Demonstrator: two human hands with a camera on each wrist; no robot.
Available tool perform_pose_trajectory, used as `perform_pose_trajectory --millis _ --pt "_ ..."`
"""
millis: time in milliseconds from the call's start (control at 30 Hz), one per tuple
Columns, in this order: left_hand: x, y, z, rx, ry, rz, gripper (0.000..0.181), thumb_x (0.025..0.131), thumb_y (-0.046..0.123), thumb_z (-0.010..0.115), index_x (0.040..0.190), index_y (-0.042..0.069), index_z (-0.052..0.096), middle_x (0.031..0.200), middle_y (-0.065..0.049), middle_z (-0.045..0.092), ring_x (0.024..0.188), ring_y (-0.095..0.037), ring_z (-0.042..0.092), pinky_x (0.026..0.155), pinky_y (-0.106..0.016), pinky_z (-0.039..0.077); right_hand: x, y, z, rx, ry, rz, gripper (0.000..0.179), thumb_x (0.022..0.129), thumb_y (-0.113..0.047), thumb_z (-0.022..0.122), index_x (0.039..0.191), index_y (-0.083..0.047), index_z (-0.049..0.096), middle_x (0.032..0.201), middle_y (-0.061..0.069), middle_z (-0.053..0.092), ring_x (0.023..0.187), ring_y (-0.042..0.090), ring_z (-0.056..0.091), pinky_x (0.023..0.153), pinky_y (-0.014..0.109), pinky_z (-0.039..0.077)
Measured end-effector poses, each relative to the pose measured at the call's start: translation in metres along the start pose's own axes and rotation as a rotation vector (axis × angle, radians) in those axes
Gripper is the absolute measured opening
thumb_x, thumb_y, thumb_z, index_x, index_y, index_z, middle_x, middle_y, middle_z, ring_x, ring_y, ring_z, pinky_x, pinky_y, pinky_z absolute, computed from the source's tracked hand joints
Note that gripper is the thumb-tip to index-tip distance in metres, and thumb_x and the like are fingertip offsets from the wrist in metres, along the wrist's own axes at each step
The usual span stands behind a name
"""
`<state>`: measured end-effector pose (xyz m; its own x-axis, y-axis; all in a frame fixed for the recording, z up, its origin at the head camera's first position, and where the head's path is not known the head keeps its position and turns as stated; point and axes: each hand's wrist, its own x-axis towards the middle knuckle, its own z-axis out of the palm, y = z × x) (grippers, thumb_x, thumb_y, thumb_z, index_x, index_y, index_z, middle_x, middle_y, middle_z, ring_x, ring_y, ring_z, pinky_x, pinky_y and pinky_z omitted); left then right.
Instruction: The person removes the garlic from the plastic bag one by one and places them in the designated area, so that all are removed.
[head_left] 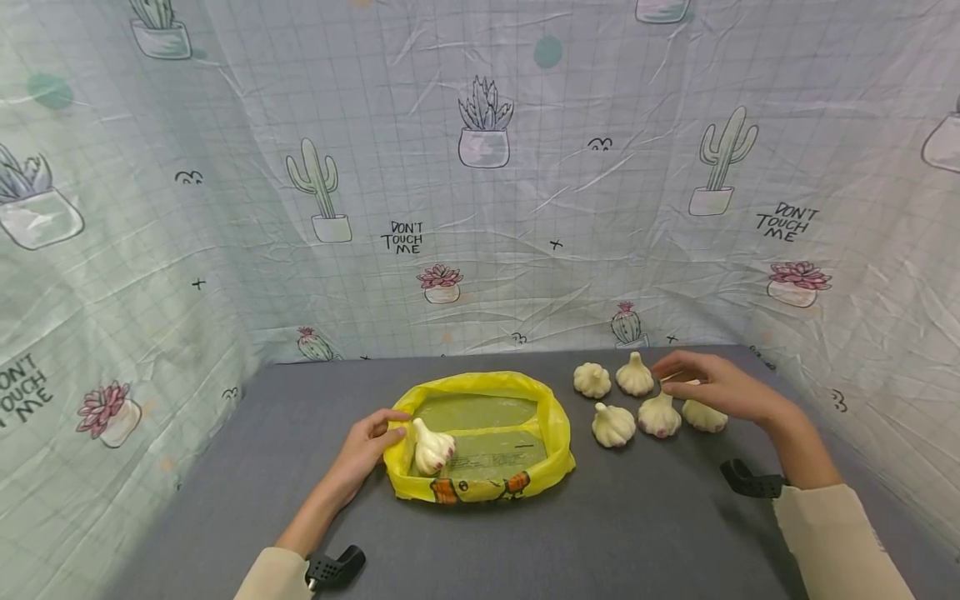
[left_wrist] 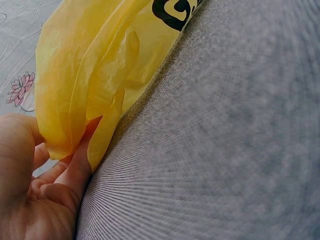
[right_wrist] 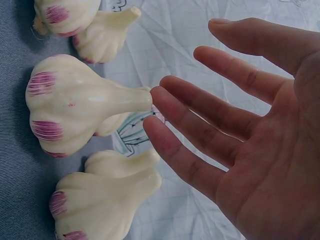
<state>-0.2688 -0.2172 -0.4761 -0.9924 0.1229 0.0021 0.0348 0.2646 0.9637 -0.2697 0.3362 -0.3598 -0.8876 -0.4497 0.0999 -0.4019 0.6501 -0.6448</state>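
Note:
A yellow plastic bag [head_left: 558, 433] lies on the grey table with its mouth spread wide and its rim standing up. Inside, one garlic bulb [head_left: 435, 450] with purple marks rests at the left end. My left hand [head_left: 367, 450] pinches the bag's left edge between thumb and fingers. On the right, several garlic bulbs [head_left: 613, 426] are grouped on the table. Above them hovers my right hand [head_left: 712, 387], holding nothing. In the right wrist view its fingers are spread, fingertips near the stem of a garlic bulb [right_wrist: 67, 107].
The grey table [head_left: 615, 525] reaches back to a pale curtain [head_left: 555, 192] printed with cacti, which hangs around the back and both sides. Each wrist wears a black band with a camera mount [head_left: 750, 481].

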Motion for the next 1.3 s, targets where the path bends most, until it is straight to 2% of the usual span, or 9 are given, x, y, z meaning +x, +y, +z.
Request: perform_pose_trajectory --millis 567,667,867,1000,1100,1233,1300 --pt "0.000 0.000 0.000 -0.013 0.008 -0.003 0.032 0.103 0.017 0.063 0.132 0.004 0.065 0.120 -0.014 0.069 0.089 -0.011 0.064 0.075 -0.026 0.056 0.000 -0.001 0.000 0.002 -0.007 -0.001 0.033 0.106 -0.023 0.060 0.134 -0.007 0.063 0.136 0.021 0.063 0.119 0.032 0.064 0.090 0.045 0.054" --pt "-0.001 0.001 0.000 -0.005 0.008 -0.005 0.032 0.104 0.018 0.063 0.133 0.005 0.065 0.128 -0.017 0.067 0.095 -0.012 0.063 0.077 -0.025 0.055 0.000 -0.003 0.000 0.004 -0.008 0.002 0.033 0.105 -0.023 0.060 0.135 -0.007 0.063 0.136 0.021 0.063 0.119 0.033 0.064 0.090 0.045 0.054" --pt "-0.001 0.002 0.000 0.029 0.017 0.009 0.033 0.104 0.021 0.063 0.133 0.006 0.066 0.140 -0.018 0.063 0.119 -0.018 0.054 0.084 -0.024 0.051 0.001 -0.006 0.000 -0.001 -0.007 0.003 0.033 0.105 -0.024 0.061 0.134 -0.009 0.063 0.136 0.020 0.064 0.119 0.032 0.065 0.090 0.044 0.054" --pt "-0.001 0.003 0.000 0.024 0.017 0.011 0.033 0.104 0.020 0.063 0.133 0.005 0.066 0.136 -0.018 0.065 0.113 -0.017 0.057 0.083 -0.024 0.052 0.001 -0.010 0.000 -0.007 0.002 -0.003 0.032 0.105 -0.024 0.062 0.134 -0.011 0.064 0.135 0.018 0.065 0.117 0.026 0.066 0.088 0.041 0.055" --pt "-0.002 0.002 0.000 0.022 0.016 0.011 0.033 0.104 0.020 0.063 0.133 0.005 0.065 0.135 -0.018 0.066 0.108 -0.015 0.058 0.081 -0.024 0.052 0.001 -0.014 0.001 -0.012 0.005 -0.006 0.032 0.104 -0.023 0.063 0.134 -0.012 0.064 0.135 0.016 0.066 0.118 0.028 0.066 0.088 0.039 0.055" --pt "-0.001 0.001 0.000 0.032 0.017 0.017 0.033 0.104 0.020 0.063 0.133 0.006 0.066 0.138 -0.017 0.065 0.116 -0.017 0.055 0.084 -0.023 0.051 0.002 -0.020 0.002 -0.011 0.001 -0.016 0.031 0.105 -0.024 0.062 0.133 -0.011 0.064 0.134 0.014 0.066 0.120 0.034 0.065 0.091 0.041 0.055" --pt "-0.001 0.001 0.000 0.035 0.019 0.020 0.033 0.103 0.020 0.063 0.133 0.006 0.066 0.137 -0.018 0.065 0.115 -0.017 0.056 0.083 -0.024 0.051 0.002 -0.022 0.003 -0.012 0.001 -0.017 0.031 0.105 -0.025 0.062 0.133 -0.012 0.065 0.133 0.014 0.067 0.120 0.035 0.065 0.092 0.042 0.055"
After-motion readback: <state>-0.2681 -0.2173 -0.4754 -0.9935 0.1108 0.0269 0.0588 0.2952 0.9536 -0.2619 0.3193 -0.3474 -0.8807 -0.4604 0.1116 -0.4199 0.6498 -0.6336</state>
